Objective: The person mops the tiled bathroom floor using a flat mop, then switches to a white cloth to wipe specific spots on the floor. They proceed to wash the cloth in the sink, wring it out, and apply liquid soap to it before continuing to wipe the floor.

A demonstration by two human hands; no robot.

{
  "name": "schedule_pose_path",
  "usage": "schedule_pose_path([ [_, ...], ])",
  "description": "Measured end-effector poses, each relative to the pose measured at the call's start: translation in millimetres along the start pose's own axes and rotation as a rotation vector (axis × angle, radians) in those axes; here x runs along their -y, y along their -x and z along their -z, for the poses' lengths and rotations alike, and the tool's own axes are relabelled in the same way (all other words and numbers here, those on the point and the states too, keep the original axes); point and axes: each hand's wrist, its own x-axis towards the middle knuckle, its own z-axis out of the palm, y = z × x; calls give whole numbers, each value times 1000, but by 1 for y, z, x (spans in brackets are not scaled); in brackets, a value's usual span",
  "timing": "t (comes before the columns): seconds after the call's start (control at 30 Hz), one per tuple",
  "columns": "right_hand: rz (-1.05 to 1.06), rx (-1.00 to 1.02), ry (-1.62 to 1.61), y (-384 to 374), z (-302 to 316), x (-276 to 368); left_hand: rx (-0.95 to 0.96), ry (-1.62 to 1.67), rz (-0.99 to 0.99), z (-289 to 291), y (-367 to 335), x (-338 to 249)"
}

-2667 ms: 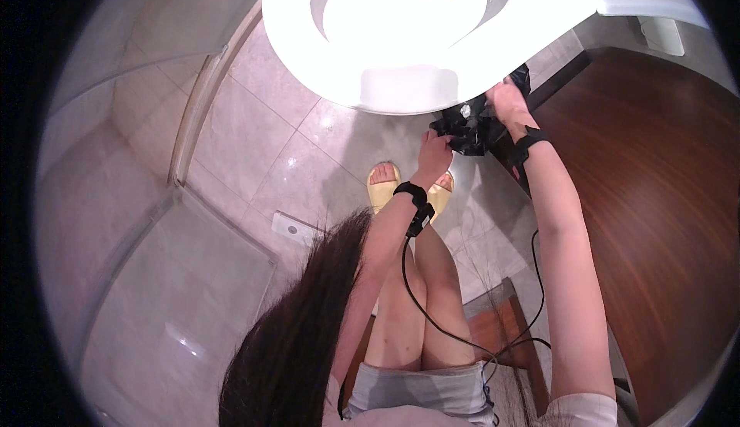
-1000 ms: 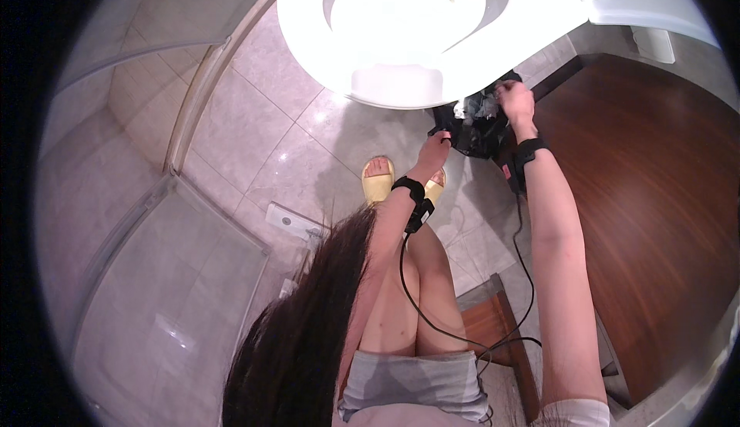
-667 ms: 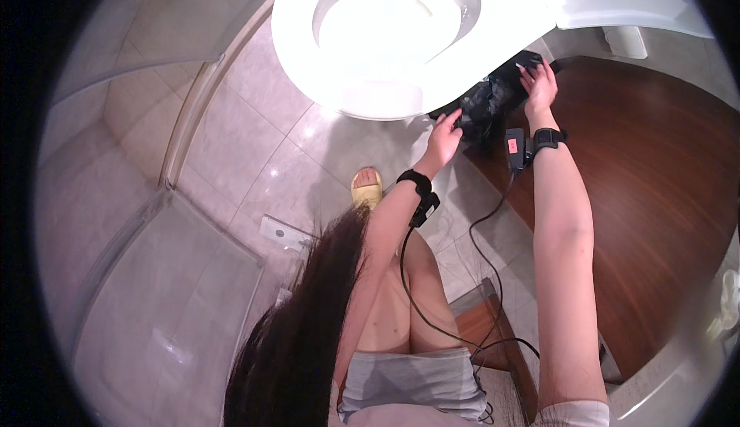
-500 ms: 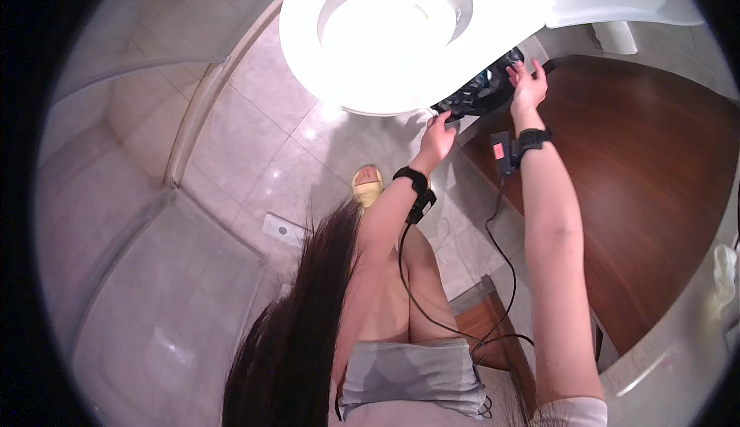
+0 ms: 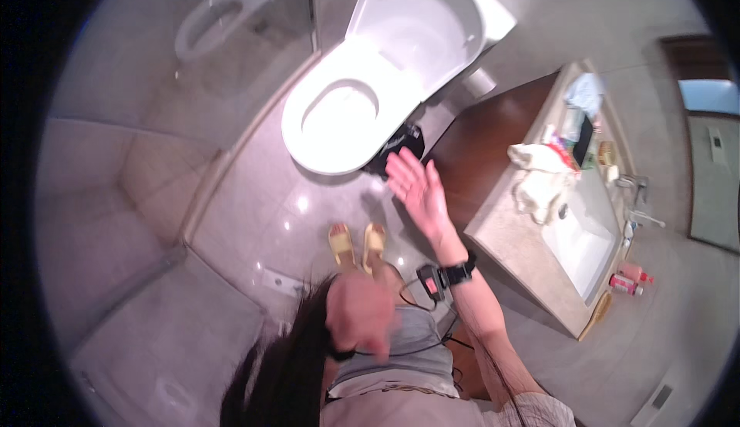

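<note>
My right hand [image 5: 416, 188] is open, palm turned up and fingers stretched out, with nothing in it. Beyond its fingertips stands a bin lined with a black bag [image 5: 406, 142], tucked between the toilet [image 5: 322, 156] and the wooden cabinet side. My left hand [image 5: 360, 314] is raised close to my body, beside my long dark hair [image 5: 281, 369]. Motion smears it, so its fingers and whatever they may hold cannot be made out. Dark straps with small boxes sit on the wrists, and a cable runs from the right one.
The toilet's lid [image 5: 420, 22] is up. To the right, a washbasin [image 5: 582, 234] is set in a stone counter [image 5: 501, 219] with a white cloth [image 5: 539, 184], bottles [image 5: 626, 284] and a brush [image 5: 597, 315]. A glass partition [image 5: 254, 65] stands at the left.
Both hands have come away from the bin. My left hand is drawn back to my body, while the right is open above the floor. The view has swung up, bringing the washbasin in.
</note>
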Motion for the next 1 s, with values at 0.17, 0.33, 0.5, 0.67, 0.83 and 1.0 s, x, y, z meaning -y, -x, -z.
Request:
schedule_pose_path([
  [0.17,-105,180,242,104,-65,49,-639,-46,-589,5,-73,-144],
  [0.33,-6,140,284,173,-33,93,-784,-184,-1122,6,-108,-226],
  [0.5,120,119,397,236,13,146,-675,23,-1491,-22,-123,-328],
  [0.67,314,65,349,330,83,189,-804,245,-1618,-107,-127,-374],
  [0.83,494,-157,283,430,170,193,-625,298,-957,-256,-153,-296],
  [1.0,510,-470,128,514,255,168,-122,57,141,-324,-148,-149],
])
